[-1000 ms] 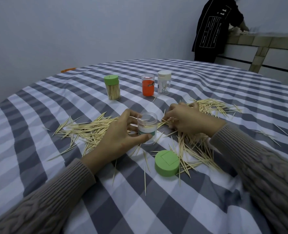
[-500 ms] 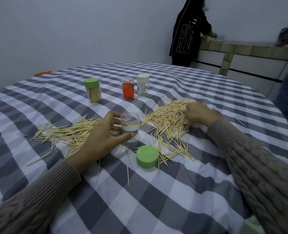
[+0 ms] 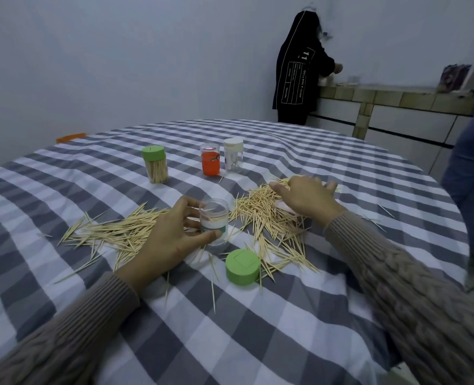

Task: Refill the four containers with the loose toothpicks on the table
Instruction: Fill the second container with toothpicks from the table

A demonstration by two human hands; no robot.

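Left hand curled round open clear container at frame centre. Right hand spread flat on toothpick pile, right of centre. Green lid below. 3 capped containers at upper centre.

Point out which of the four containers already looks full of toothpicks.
The green-lidded container, far left of the back three, is packed with upright toothpicks. The orange one, white-capped one and held open jar aren't visibly full.
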